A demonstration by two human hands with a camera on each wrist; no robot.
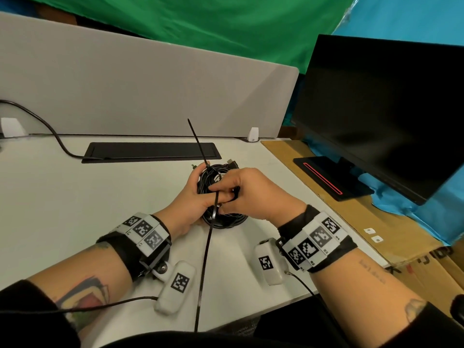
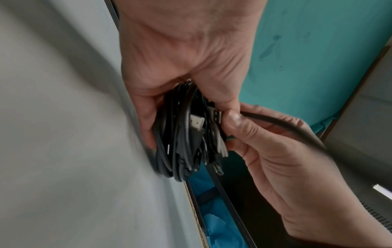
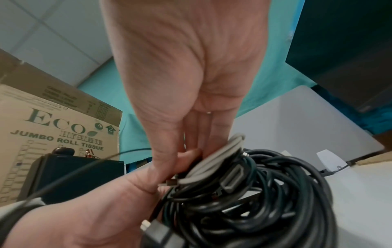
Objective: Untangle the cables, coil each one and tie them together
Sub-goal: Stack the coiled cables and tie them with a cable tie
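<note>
Bundle of coiled cables [image 1: 221, 197] sits on the white desk [image 1: 75, 197] just in front of me, between both hands; a long black zip tie [image 1: 204, 259] runs near-to-far across it, near tail toward my chest, far tip sticking up past the coil. My left hand [image 1: 194, 199] is curled round the coil's left side; my right hand [image 1: 247, 192] comes in from the right, fingers pinching the tie at the bundle's near edge, so it's nearer. Both wrists low, palms turned inward; next I'd judge threading and cinching.
</note>
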